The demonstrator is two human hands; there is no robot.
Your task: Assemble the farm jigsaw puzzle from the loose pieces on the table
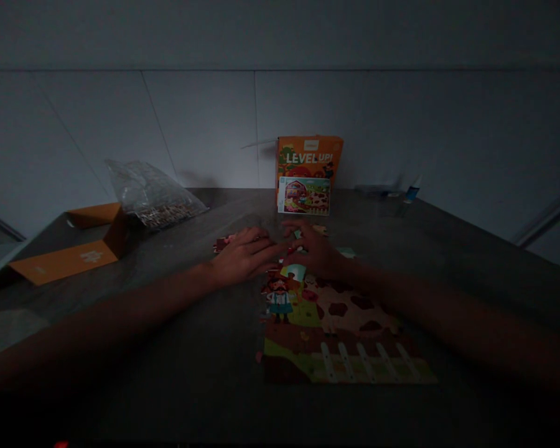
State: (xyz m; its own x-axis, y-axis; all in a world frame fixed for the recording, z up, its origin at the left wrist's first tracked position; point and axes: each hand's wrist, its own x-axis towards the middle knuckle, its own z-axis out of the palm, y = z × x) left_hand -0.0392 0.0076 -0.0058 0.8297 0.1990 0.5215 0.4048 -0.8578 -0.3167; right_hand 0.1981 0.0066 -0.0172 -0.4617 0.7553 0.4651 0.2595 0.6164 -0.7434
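Observation:
A partly assembled jigsaw puzzle lies on the dark table, showing a cow, a farmer and a white fence. My left hand rests at its upper left, fingers stretched toward the right with nothing visible in them. Over the puzzle's upper part hovers or rests my right hand, fingers bent and apart. Loose pieces show between and beneath those fingers; contact is too dark to make out. A pale puzzle piece is just below the fingertips. Dark red puzzle pieces lie beside my left hand.
An orange puzzle box stands against the wall, with a picture card leaning on it. At left are an open orange box part and a clear plastic bag of pieces. A small blue-and-white tube stands back right.

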